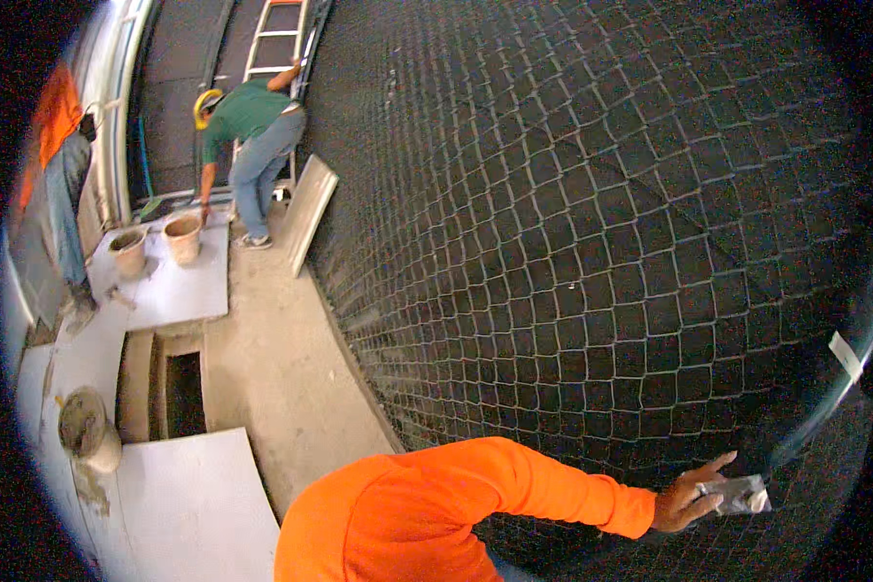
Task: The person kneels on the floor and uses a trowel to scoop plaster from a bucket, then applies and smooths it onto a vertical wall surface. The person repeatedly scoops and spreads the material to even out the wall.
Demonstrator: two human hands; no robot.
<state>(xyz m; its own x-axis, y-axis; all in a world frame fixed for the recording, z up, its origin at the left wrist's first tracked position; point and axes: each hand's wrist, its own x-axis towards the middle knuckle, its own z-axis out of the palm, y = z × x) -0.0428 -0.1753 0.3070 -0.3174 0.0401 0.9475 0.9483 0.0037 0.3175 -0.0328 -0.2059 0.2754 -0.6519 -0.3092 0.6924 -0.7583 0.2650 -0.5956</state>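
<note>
My left arm, in an orange sleeve, crosses the lower part of the head view to the right. My left hand [689, 500] grips a small flat, shiny, translucent piece [742, 495] with a pale patch, close against dark netting [611, 272]; one finger is raised. Above the hand, a glossy see-through strip [815, 407] with a white tag [849, 354] runs up toward the right rim; whether it joins the held piece I cannot tell. My right hand is out of view.
Two people [257, 136] [58, 165] work at the back near a ladder [276, 34] and two buckets [182, 255] [131, 267]. A leaning panel [310, 213], white sheets [184, 485], a dirty bucket [102, 451] and a rectangular floor opening [184, 393] lie along the left.
</note>
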